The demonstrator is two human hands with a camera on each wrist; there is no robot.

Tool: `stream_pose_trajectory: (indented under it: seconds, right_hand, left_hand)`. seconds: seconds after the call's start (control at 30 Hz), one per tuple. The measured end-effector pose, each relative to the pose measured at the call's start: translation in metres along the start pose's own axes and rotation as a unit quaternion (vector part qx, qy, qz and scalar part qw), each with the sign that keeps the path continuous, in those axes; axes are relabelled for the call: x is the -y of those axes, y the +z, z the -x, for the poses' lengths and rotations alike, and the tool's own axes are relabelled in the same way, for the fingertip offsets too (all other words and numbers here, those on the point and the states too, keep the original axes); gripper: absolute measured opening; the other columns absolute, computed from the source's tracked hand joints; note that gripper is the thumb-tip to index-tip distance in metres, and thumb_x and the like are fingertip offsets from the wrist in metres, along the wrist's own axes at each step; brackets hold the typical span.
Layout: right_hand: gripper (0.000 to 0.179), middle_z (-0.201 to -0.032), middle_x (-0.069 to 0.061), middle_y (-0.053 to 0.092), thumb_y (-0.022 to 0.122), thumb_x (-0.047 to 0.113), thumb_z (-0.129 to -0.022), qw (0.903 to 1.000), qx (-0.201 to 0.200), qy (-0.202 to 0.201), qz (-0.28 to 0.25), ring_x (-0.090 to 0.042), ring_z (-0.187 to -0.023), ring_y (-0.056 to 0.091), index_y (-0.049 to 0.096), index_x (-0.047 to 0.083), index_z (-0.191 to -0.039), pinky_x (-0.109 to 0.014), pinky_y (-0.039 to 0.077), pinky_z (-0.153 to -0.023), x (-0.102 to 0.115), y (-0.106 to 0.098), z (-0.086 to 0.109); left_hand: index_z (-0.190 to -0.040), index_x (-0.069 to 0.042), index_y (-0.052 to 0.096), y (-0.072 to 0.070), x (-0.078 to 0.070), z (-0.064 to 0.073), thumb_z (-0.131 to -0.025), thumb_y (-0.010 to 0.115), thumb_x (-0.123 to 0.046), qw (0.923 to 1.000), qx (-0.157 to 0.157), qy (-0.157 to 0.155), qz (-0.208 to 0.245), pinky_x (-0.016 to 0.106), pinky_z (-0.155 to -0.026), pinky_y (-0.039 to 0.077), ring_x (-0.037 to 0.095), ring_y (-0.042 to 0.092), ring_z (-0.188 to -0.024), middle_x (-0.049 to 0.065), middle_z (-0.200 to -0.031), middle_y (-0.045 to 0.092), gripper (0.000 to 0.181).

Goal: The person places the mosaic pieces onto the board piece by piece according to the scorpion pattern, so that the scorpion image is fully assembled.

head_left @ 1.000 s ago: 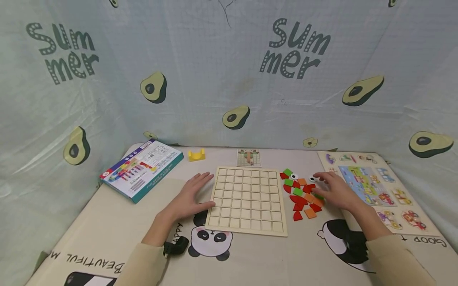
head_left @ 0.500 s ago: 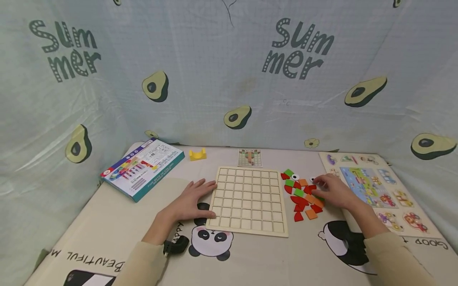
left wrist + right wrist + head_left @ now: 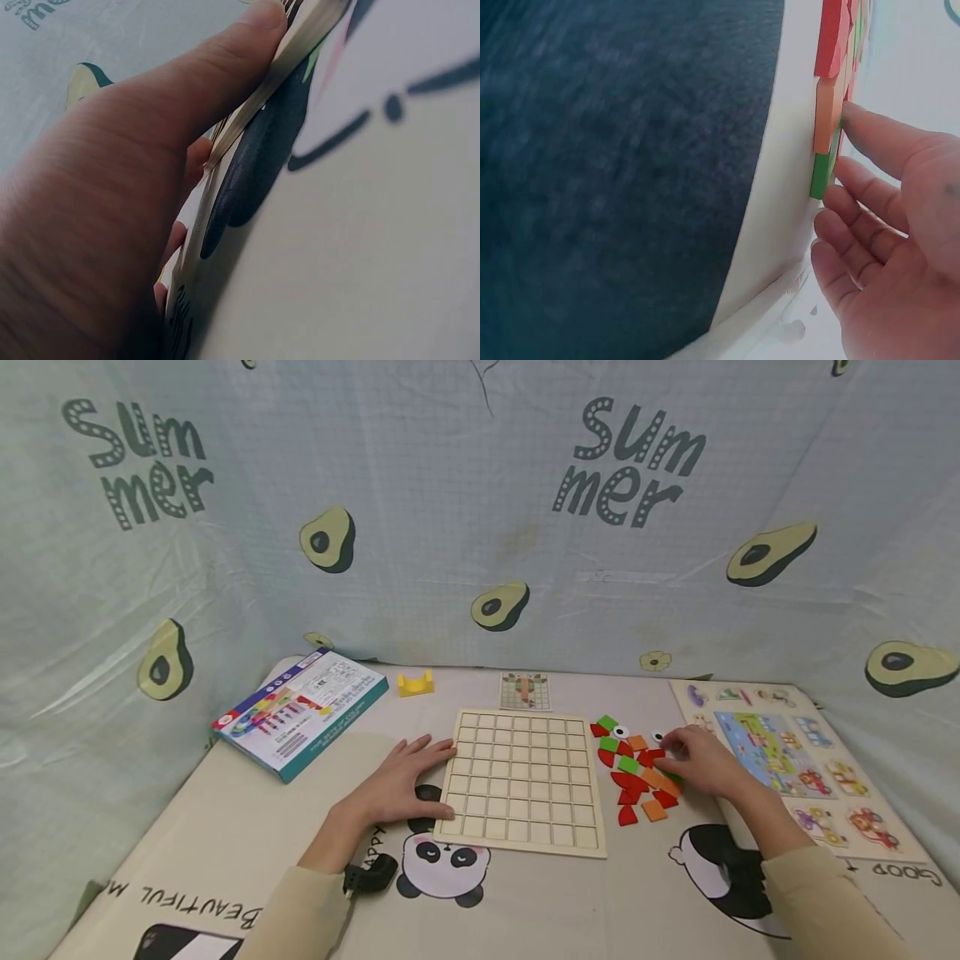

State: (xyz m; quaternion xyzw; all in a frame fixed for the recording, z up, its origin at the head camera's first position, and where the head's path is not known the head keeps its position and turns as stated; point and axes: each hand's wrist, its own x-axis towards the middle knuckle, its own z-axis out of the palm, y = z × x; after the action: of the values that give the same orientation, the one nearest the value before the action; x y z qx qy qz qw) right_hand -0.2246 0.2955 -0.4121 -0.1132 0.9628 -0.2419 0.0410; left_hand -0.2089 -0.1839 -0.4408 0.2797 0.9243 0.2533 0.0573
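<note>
A square wooden grid board lies flat in the middle of the table. My left hand rests at its left side, fingers spread, with thumb and fingertips touching the edge; the left wrist view has the thumb along the board's rim. To the right of the board is a loose cluster of red, green and orange flat pieces. My right hand reaches into it, thumb and index finger bent around a red piece. Whether they pinch it is unclear. Close to the index fingertip lies a round eye piece.
Behind the board lies a small pattern card. A yellow notched block and a flat box are at the back left. A picture puzzle board lies at the right, partly under the right forearm. Another eye piece tops the cluster.
The right hand's thumb and index finger have drawn closer together over the cluster's right side. My left hand has slid slightly toward me along the board's edge, thumb now lower.
</note>
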Motion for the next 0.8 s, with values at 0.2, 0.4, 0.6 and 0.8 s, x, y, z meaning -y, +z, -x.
stream_pose_trajectory:
  seconds: [0.2, 0.4, 0.6, 0.8]
  right_hand:
    - [0.034, -0.104, -0.021, 0.063, 0.075, 0.016, -0.092, 0.9999, 0.007, 0.003, -0.008, -0.038, -0.097, 0.057, 0.063, -0.010, -0.110, -0.056, 0.050, -0.090, 0.0018, -0.0007, -0.0016]
    - [0.035, -0.104, -0.022, 0.063, 0.075, 0.013, -0.091, 0.9994, 0.013, 0.015, -0.028, -0.038, -0.097, 0.057, 0.059, -0.010, -0.113, -0.055, 0.051, -0.090, 0.0031, -0.0037, -0.0010]
    - [0.034, -0.101, -0.015, 0.064, 0.073, 0.011, -0.093, 0.9978, 0.009, 0.021, -0.062, -0.031, -0.093, 0.058, 0.056, -0.008, -0.115, -0.046, 0.054, -0.085, 0.0032, -0.0011, -0.0013]
    - [0.027, -0.097, -0.011, 0.064, 0.071, 0.012, -0.095, 0.9965, -0.002, 0.020, -0.082, -0.027, -0.089, 0.059, 0.059, -0.006, -0.112, -0.035, 0.053, -0.078, 0.0000, -0.0007, -0.0014]
  left_hand:
    - [-0.153, -0.015, 0.047, 0.0008, 0.0006, 0.0005, -0.077, 0.077, -0.064, 1.0000, 0.000, -0.001, -0.001, 0.057, -0.120, 0.006, 0.035, 0.018, -0.151, 0.003, -0.161, 0.035, 0.095]
    - [-0.152, -0.015, 0.047, 0.0002, -0.0005, -0.0015, -0.077, 0.077, -0.064, 1.0000, -0.003, 0.007, 0.002, 0.057, -0.120, 0.006, 0.035, 0.018, -0.151, 0.002, -0.161, 0.036, 0.094]
    - [-0.152, -0.015, 0.048, -0.0001, -0.0008, -0.0008, -0.077, 0.078, -0.063, 1.0000, -0.004, 0.003, 0.003, 0.058, -0.119, 0.007, 0.035, 0.018, -0.151, 0.002, -0.161, 0.036, 0.094]
    - [-0.152, -0.015, 0.048, 0.0009, 0.0003, -0.0005, -0.077, 0.078, -0.064, 1.0000, -0.006, 0.004, 0.003, 0.058, -0.120, 0.007, 0.034, 0.017, -0.151, 0.001, -0.161, 0.037, 0.094]
